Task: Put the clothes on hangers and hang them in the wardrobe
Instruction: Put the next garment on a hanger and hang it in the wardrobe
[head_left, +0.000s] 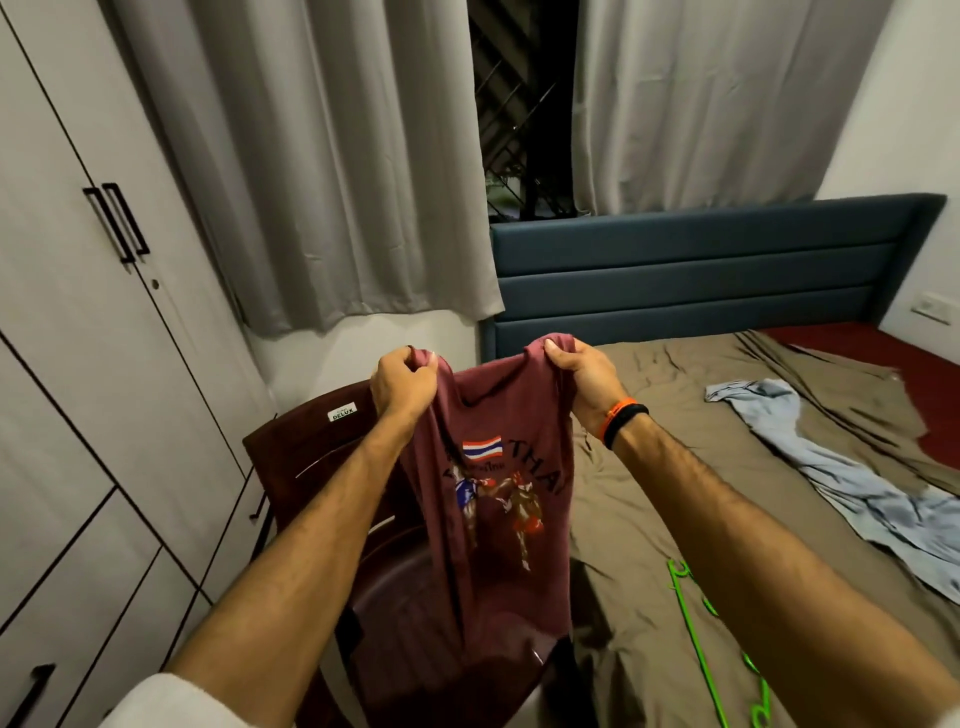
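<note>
Step in hand: holding up the maroon T-shirt (488, 499) by its shoulders, printed side toward the camera, to get it straight before a hanger goes in (a judgement from the pose; no hanger is in either hand).

Left hand (402, 387): fingers curled tight round a bunch of fabric at one shoulder of the shirt, thumb pressed on top of the fold.

Right hand (584, 376): fingers likewise clenched on the other shoulder; an orange and black wristband (623, 422) sits just behind the knuckles, on the wrist.

Shirt: hangs straight down from both sets of fingers, neckline sagging between them, hem dropping in front of the dark red chair (311, 467) below the left hand.

Hanger: a bright green hanger (698, 629) lies on the bed sheet (675, 415), well below and to the outside of the right fingers, partly hidden by the right forearm.

Other garment: a pale blue garment (852, 483) sprawls on the sheet beyond the right fingers, apart from them.

Wardrobe (78, 312): doors closed, off to the outside of the left fingers.

Next move calls for: freeing one hand, probably the right, to fetch the hanger while the other keeps the neckline open; then the wardrobe doors need opening.
</note>
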